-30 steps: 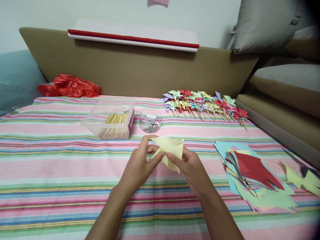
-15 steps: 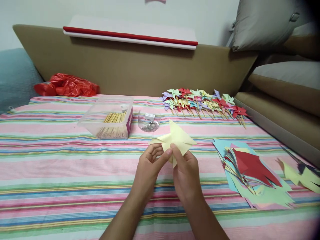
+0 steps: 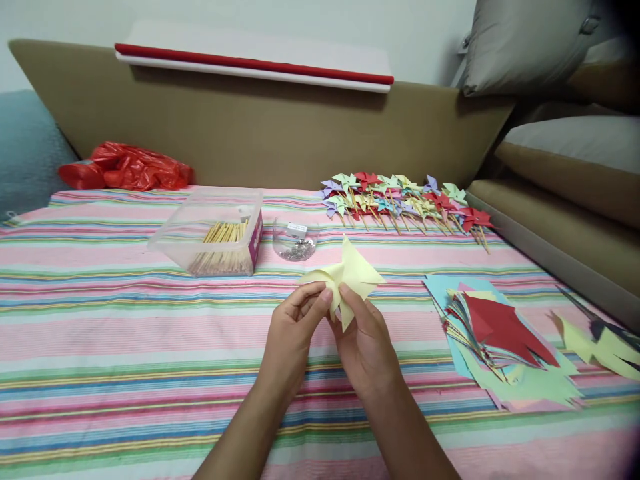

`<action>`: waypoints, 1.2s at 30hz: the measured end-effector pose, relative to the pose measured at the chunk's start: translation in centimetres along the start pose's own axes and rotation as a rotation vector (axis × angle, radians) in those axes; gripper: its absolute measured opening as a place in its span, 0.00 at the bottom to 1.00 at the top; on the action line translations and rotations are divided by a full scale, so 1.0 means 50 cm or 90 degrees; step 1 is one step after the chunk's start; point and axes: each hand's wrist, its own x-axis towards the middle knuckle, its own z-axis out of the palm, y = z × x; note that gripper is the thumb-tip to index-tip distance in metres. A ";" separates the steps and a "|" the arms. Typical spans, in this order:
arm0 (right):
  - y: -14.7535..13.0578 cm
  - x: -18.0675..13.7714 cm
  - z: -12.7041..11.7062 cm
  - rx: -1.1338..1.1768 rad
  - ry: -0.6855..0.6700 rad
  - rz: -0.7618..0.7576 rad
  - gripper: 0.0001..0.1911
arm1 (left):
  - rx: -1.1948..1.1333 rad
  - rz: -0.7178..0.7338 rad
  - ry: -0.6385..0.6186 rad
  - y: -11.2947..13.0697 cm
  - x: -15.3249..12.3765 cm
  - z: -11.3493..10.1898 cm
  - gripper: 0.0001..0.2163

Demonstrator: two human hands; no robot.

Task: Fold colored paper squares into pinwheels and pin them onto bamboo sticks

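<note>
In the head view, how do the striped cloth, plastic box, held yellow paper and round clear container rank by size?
Largest to smallest, as they look:
1. striped cloth
2. plastic box
3. held yellow paper
4. round clear container

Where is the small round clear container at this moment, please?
In the head view, the round clear container stands on the striped cloth slightly left of centre, just right of the box of wooden sticks, beyond the held yellow paper.

A home, apparently; cushions (image 3: 565,150) (grey and brown) are piled right of the striped cloth (image 3: 150,340); a teal cushion (image 3: 27,150) sits at the cloth's far left.
</note>
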 end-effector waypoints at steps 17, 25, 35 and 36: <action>0.029 0.000 -0.011 -0.205 -0.010 -0.112 0.19 | -0.039 0.006 0.106 0.010 0.005 -0.004 0.11; 0.007 0.005 -0.048 -0.735 -0.100 -0.500 0.15 | -0.078 0.007 0.165 0.021 0.021 -0.032 0.12; 0.001 0.007 -0.041 -0.766 -0.098 -0.519 0.06 | -0.011 0.023 0.157 0.024 0.018 -0.024 0.12; 0.000 0.007 -0.042 -0.753 -0.088 -0.502 0.06 | -0.002 0.025 0.153 0.023 0.018 -0.024 0.11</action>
